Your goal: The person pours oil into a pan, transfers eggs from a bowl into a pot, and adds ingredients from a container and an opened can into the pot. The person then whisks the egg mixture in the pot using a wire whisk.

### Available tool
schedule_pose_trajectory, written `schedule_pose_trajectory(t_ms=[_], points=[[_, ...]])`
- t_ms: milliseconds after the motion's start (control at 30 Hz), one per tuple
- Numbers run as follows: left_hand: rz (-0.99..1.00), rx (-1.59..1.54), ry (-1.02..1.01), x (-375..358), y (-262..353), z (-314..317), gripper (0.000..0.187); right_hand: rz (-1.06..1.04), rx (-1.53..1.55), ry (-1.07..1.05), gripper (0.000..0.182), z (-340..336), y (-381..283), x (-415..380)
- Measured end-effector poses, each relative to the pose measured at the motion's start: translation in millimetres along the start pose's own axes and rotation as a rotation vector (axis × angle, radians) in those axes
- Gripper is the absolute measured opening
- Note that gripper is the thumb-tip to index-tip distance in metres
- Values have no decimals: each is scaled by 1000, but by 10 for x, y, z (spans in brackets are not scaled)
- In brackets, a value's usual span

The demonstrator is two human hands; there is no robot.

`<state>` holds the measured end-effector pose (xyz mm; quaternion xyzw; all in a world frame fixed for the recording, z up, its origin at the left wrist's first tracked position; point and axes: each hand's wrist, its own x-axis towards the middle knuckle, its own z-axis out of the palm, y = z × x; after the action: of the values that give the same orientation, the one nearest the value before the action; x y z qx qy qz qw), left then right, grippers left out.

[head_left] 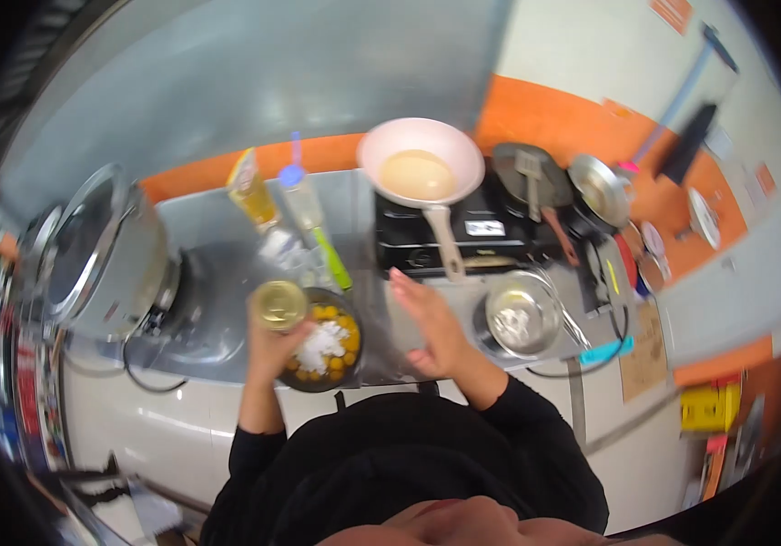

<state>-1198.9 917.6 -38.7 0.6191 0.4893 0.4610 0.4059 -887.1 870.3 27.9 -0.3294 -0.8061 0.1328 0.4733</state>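
My left hand (269, 350) is wrapped round a jar (281, 305) with a round, yellow-green top, held over the left rim of a dark bowl (359, 350). Inside that bowl lie several yellow-orange pieces (347, 329) with a heap of white powder (322, 348) on them. My right hand (431, 323) is over the counter to the right of the bowl, fingers stretched out and holding nothing. Behind the bowl a utensil with a bright green handle (329, 258) lies near a clear plastic bag (283, 250).
A pink pan (372, 159) holding pale liquid stands on the black stove (400, 238), its handle pointing towards me. A metal pot (522, 314) is right of my right hand. A large steel cooker (122, 264) occupies the left. A yellow packet (249, 189) and blue-capped bottle (295, 191) stand behind.
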Motion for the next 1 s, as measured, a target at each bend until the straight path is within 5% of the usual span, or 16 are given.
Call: schedule_pose_trajectory(t_ms=[133,167,233,300,400,500,600,700,733,800,867,900,1000], points=[[-61,-72,186,423,-193,-376,70,248,-595,674,33,-963,552,-926],[3,-17,251,573,-478,-506,68,475,-611,786,31,-1224,711,-1198],[63,39,326,826,-985,-661,66,869,-792,708,38,-1755,1180,-1996],[-19,26,328,931,-1311,-766,72,1322,-897,305,46,-2062,1748,-3134],[-98,3,347,999,-1776,-793,76,1120,-928,167,50,-2024,1859,-3606],[-138,2,370,993,-2069,-774,78,1358,-875,-69,49,-2035,1841,-3469],[-147,-46,366,895,-2231,-702,78,1297,-847,-152,43,-2142,2049,-3873],[-232,-105,309,848,-2249,-710,80,1114,-802,-31,39,-2357,1823,-4143],[-303,-141,238,804,-2239,-746,81,1225,-791,-63,44,-2476,1690,-4209],[-249,157,360,665,-2300,-749,79,1294,-831,-93,47,-2677,1204,-4150],[-509,608,304,469,-2216,-855,70,1431,-769,-143,53,-2799,603,-3696],[-512,655,268,321,-2298,-924,65,1158,-832,-56,51,-2916,643,-4150],[-649,506,192,-324,-1983,-900,58,1083,-528,137,33,-2679,68,-3223]])
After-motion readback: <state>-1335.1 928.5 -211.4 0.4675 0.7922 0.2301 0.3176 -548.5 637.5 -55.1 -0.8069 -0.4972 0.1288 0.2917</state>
